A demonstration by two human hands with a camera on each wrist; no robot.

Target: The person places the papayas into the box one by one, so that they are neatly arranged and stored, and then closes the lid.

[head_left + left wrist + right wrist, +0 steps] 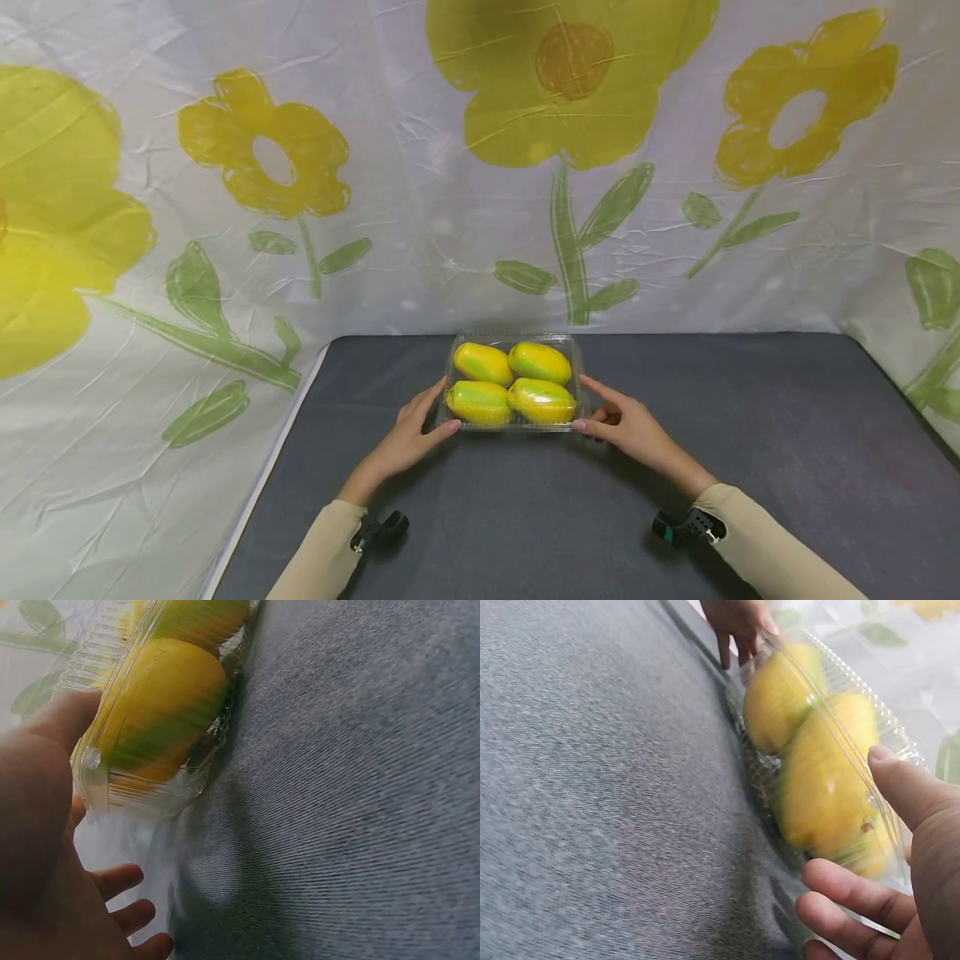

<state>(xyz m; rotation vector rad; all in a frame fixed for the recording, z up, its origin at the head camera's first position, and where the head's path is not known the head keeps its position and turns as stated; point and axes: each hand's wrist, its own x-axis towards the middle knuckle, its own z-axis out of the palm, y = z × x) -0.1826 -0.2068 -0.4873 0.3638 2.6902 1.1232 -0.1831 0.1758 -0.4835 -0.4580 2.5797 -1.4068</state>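
A clear plastic clamshell box (517, 428) with several yellow-green fruits (480, 364), shaped like mangoes, is at the far middle of the dark table. Its lid looks closed. My left hand (411, 433) holds the box's left side, its thumb at the near corner. In the left wrist view, the other fingertips (135, 915) stand apart below the rim. My right hand (630, 425) grips the opposite side, thumb at the near right corner. The right wrist view shows lower fingers (840, 889) beneath the box's rim. The far fingers' contact is partly hidden.
Dark grey cloth covers the table (517, 517). Behind the far edge hangs a white curtain (405, 250) printed with yellow flowers, which also runs along the left and right. A dark wrist strap with a small device (382, 530) is on each forearm.
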